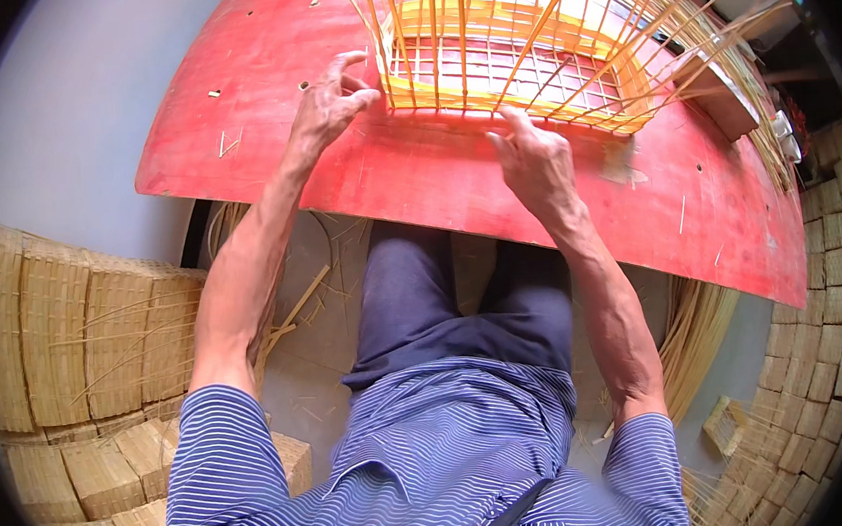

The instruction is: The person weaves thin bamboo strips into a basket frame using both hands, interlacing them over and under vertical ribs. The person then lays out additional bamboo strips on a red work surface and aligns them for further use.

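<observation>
A half-woven basket lies on the red work board, with a gridded base, yellow-orange bands round its sides and long upright splints fanning out from it. My left hand is just left of the basket's left end, fingers curved and apart, with nothing visible in them. My right hand is at the front band, its index fingertip at or on the band near the foot of the splints and its thumb held apart; whether it presses there I cannot tell.
A wooden block and loose strips lie at the board's right. Stacked woven pieces stand at lower left, more at right. A bundle of long strips is under the board's right. Small scraps and holes dot the board.
</observation>
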`<state>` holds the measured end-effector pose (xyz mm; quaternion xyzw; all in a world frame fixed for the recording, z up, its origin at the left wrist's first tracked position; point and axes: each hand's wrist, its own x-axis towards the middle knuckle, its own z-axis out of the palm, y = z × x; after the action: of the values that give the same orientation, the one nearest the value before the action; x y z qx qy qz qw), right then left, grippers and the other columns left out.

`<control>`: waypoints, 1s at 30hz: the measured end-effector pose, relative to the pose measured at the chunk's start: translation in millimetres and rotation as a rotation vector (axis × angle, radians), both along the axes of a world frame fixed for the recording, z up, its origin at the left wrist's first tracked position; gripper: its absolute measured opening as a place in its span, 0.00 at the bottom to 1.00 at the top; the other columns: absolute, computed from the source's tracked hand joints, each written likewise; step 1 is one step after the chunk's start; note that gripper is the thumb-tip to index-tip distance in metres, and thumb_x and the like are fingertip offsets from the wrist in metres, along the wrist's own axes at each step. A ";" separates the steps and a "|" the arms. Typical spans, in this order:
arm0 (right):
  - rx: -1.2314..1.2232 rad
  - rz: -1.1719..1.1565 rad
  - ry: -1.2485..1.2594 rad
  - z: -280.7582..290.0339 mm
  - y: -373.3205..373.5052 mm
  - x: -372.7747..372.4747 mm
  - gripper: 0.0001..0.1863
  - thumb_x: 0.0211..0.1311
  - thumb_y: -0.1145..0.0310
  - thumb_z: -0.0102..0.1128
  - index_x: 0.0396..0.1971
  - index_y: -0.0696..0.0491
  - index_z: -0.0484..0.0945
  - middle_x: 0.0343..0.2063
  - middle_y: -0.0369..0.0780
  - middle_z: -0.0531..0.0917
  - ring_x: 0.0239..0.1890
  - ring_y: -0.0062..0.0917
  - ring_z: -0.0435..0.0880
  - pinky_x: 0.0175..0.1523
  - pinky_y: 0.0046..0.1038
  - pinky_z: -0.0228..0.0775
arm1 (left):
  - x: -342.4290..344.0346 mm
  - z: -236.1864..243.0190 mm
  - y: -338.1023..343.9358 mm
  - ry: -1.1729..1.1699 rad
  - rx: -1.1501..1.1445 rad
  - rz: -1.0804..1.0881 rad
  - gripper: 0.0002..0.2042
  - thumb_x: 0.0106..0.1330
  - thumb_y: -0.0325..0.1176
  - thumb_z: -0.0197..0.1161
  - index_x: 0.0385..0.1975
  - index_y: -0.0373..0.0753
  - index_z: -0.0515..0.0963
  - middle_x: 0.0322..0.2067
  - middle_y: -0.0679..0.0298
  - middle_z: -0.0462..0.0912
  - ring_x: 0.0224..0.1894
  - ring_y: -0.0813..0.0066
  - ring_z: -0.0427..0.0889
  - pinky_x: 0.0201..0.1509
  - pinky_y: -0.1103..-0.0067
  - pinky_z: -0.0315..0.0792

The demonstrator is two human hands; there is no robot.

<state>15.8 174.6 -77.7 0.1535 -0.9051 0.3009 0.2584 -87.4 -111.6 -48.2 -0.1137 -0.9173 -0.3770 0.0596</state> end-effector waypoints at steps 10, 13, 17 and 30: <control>0.157 -0.265 -0.132 -27.9 -28.9 -65.5 0.12 0.57 0.65 0.56 0.23 0.60 0.78 0.18 0.53 0.82 0.24 0.48 0.85 0.32 0.45 0.79 | -29.7 -24.7 30.8 -0.191 0.172 -0.289 0.14 0.63 0.42 0.71 0.36 0.37 0.81 0.30 0.64 0.86 0.33 0.82 0.81 0.39 0.79 0.75; 0.066 -0.332 -0.105 -36.8 -18.9 -63.7 0.16 0.56 0.63 0.59 0.20 0.62 0.80 0.18 0.54 0.81 0.23 0.48 0.84 0.31 0.44 0.77 | -24.6 -25.7 42.0 -0.157 0.079 -0.262 0.16 0.63 0.46 0.72 0.31 0.37 0.82 0.25 0.67 0.86 0.28 0.84 0.81 0.35 0.78 0.75; 0.066 -0.325 -0.054 -35.0 -16.1 -69.2 0.17 0.56 0.64 0.59 0.14 0.62 0.76 0.15 0.53 0.79 0.21 0.47 0.83 0.29 0.42 0.76 | -22.4 -31.6 41.0 -0.124 0.155 -0.273 0.14 0.63 0.43 0.72 0.28 0.37 0.81 0.21 0.68 0.86 0.27 0.84 0.82 0.32 0.79 0.75; 0.074 -0.081 -0.054 -33.7 0.3 -76.4 0.13 0.59 0.70 0.58 0.18 0.61 0.76 0.15 0.52 0.79 0.21 0.46 0.83 0.27 0.43 0.76 | -14.8 -34.8 42.3 -0.124 0.295 -0.308 0.07 0.62 0.32 0.71 0.29 0.37 0.80 0.23 0.66 0.86 0.26 0.85 0.83 0.30 0.80 0.75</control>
<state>-60.6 175.0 -111.4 0.1182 -0.9276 0.2606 0.2401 -102.1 -69.3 -83.1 -0.2191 -0.8258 -0.5182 -0.0392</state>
